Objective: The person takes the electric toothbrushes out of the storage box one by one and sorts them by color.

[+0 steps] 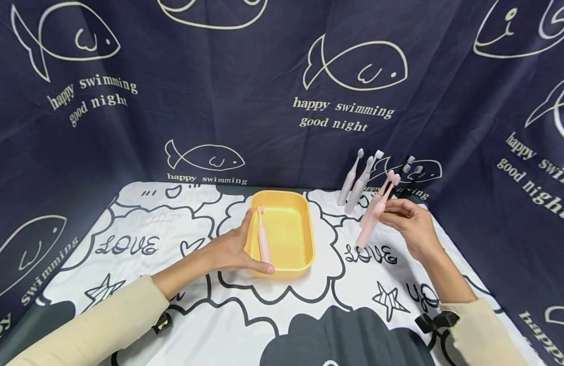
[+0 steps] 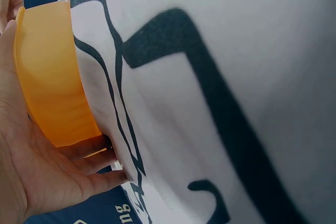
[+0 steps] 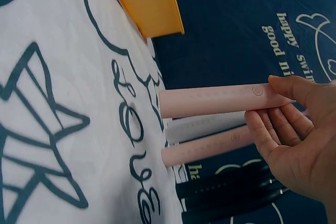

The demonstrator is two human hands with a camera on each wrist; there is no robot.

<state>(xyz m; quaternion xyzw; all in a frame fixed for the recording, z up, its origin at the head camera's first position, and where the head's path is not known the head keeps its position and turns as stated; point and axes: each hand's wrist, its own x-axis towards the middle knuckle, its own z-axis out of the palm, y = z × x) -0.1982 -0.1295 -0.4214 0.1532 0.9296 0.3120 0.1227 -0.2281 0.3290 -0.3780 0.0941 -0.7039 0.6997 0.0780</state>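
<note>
In the head view my left hand [image 1: 236,249] grips the near left side of a yellow plastic bin [image 1: 305,262], thumb on the front rim and fingers along the outer wall. Inside the bin, along its left wall, leans a pink electric toothbrush [image 1: 263,239]. To the right, my right hand [image 1: 412,226] pinches a second pink electric toothbrush [image 3: 210,100] between thumb and fingers, tilted with its brush head up. Just behind it another pink toothbrush [image 3: 210,148] stands upright. The left wrist view shows fingers [image 2: 92,163] bent under the bin's end wall.
Several white toothbrushes [image 1: 356,192] stand upright at the back right of the table. Black toothbrushes [image 3: 231,184] stand beside the pink one, partly hidden by my right hand. A dark blue fish-print curtain [image 1: 245,101] surrounds the patterned white cloth [image 1: 209,325].
</note>
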